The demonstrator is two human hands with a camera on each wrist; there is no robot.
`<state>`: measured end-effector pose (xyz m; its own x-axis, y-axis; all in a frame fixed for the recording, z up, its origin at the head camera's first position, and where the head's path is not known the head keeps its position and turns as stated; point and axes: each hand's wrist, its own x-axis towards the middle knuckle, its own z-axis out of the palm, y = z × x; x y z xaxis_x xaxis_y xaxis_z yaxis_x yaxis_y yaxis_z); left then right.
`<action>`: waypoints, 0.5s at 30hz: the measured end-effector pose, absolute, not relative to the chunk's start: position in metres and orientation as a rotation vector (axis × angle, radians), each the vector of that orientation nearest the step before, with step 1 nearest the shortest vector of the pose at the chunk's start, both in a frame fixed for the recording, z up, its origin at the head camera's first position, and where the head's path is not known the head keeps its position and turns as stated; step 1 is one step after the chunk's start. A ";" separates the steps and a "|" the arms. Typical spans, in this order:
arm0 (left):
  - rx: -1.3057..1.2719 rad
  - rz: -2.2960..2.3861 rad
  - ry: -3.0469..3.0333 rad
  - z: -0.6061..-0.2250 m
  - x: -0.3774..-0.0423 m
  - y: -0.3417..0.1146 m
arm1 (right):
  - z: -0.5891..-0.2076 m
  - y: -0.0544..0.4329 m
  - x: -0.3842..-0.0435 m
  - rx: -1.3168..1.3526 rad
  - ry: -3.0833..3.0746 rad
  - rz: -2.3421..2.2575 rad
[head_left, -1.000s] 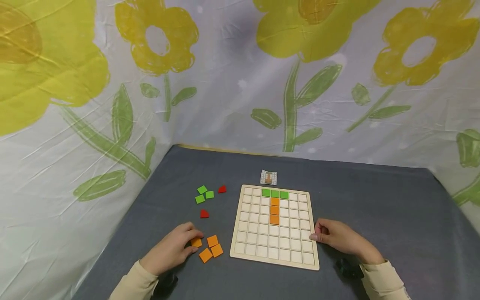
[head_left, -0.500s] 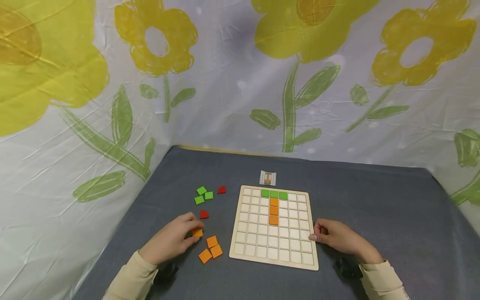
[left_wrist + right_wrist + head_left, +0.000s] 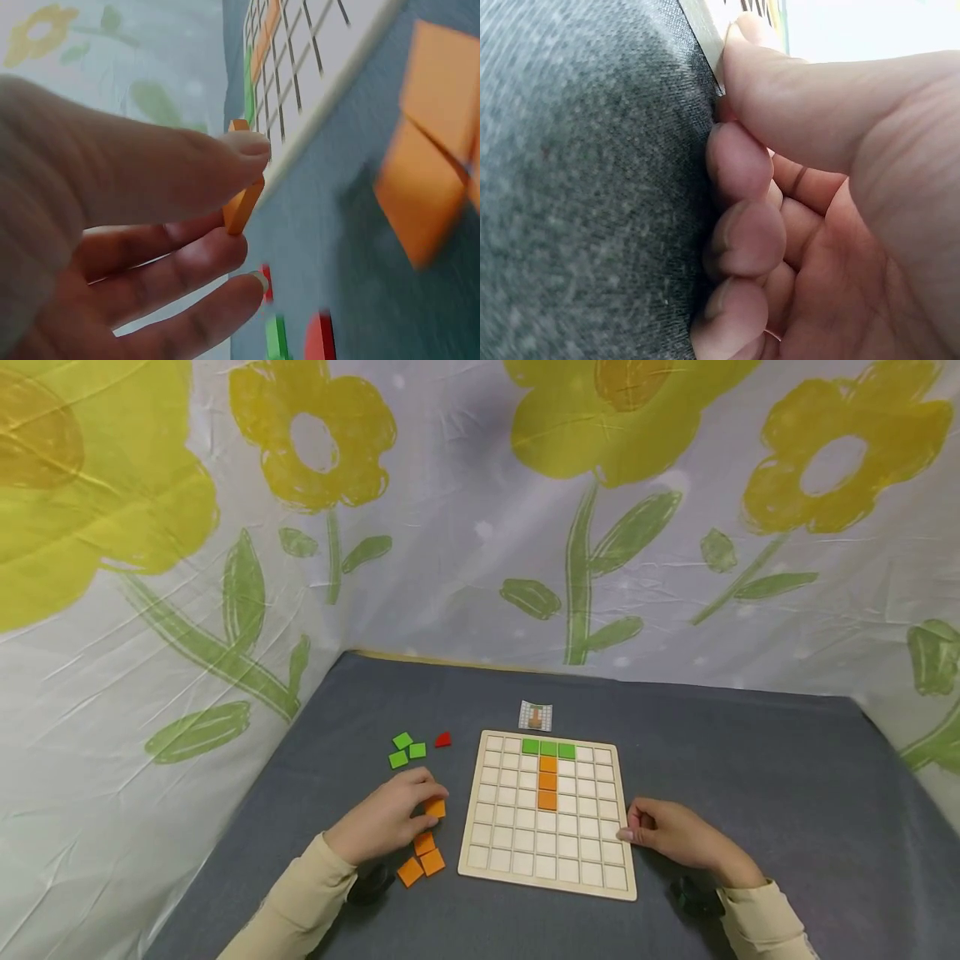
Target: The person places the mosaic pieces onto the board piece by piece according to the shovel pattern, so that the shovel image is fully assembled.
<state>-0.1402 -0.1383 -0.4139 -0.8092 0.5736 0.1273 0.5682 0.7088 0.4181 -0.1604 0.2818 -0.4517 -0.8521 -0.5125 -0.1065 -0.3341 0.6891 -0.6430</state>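
Between thumb and fingers my left hand [image 3: 386,817] pinches an orange square tile [image 3: 435,808]. In the left wrist view that tile [image 3: 244,208] is tilted on edge, raised above the cloth. The wooden grid board [image 3: 525,841] lies to the right of this hand. Three green tiles [image 3: 549,749] fill part of its top row, with three orange tiles [image 3: 548,782] in a column below the middle one. My right hand [image 3: 678,835] holds the board's right edge, thumb on top, other fingers curled by the cloth in the right wrist view.
Three loose orange tiles [image 3: 432,861] lie just below my left hand. Farther back are several green tiles [image 3: 417,750] and a red quarter-round piece [image 3: 443,739]. Another red piece [image 3: 321,337] shows in the left wrist view. A small pattern card [image 3: 536,716] lies behind the board.
My left hand has lifted the orange tile from the left and carried it right, toward the board. It now covers one red piece in the head view. The right hand stays put.
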 end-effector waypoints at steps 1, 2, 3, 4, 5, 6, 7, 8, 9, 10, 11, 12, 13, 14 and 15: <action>0.975 0.710 2.874 -0.413 -0.143 -0.133 | -0.452 0.282 -0.160 -0.674 2.626 -0.921; 0.986 0.715 2.858 -0.412 -0.146 -0.128 | -0.452 0.282 -0.160 -0.673 2.628 -0.922; 1.000 0.719 2.843 -0.412 -0.149 -0.122 | -0.452 0.282 -0.160 -0.674 2.631 -0.922; 1.016 0.725 2.830 -0.412 -0.151 -0.118 | -0.452 0.282 -0.160 -0.675 2.634 -0.922; 1.032 0.731 2.819 -0.412 -0.154 -0.113 | -0.452 0.282 -0.160 -0.674 2.636 -0.923; 1.045 0.748 2.806 -0.412 -0.156 -0.109 | -0.452 0.282 -0.160 -0.677 2.640 -0.921; 1.059 0.760 2.797 -0.413 -0.158 -0.105 | -0.453 0.281 -0.160 -0.678 2.640 -0.922; 1.069 0.776 2.786 -0.413 -0.161 -0.102 | -0.453 0.281 -0.160 -0.681 2.643 -0.920; 1.078 0.791 2.772 -0.414 -0.163 -0.098 | -0.453 0.281 -0.160 -0.685 2.644 -0.921; 1.084 0.804 2.760 -0.414 -0.165 -0.095 | -0.453 0.281 -0.160 -0.688 2.647 -0.921; 1.089 0.813 2.749 -0.414 -0.166 -0.092 | -0.453 0.281 -0.160 -0.691 2.649 -0.919; 1.096 0.820 2.736 -0.414 -0.168 -0.088 | -0.453 0.281 -0.160 -0.693 2.652 -0.917; 1.098 0.816 2.729 -0.415 -0.170 -0.085 | -0.453 0.281 -0.160 -0.694 2.654 -0.917; 1.100 0.811 2.725 -0.415 -0.172 -0.081 | -0.453 0.282 -0.160 -0.692 2.653 -0.917; 1.103 0.809 2.718 -0.415 -0.174 -0.078 | -0.453 0.282 -0.160 -0.690 2.654 -0.918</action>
<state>-0.1740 -0.0780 -0.4154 -0.7332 0.6719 0.1042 0.6196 0.5971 0.5095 -0.1597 0.2824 -0.4534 -0.8567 -0.5099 -0.0778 -0.3530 0.6896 -0.6324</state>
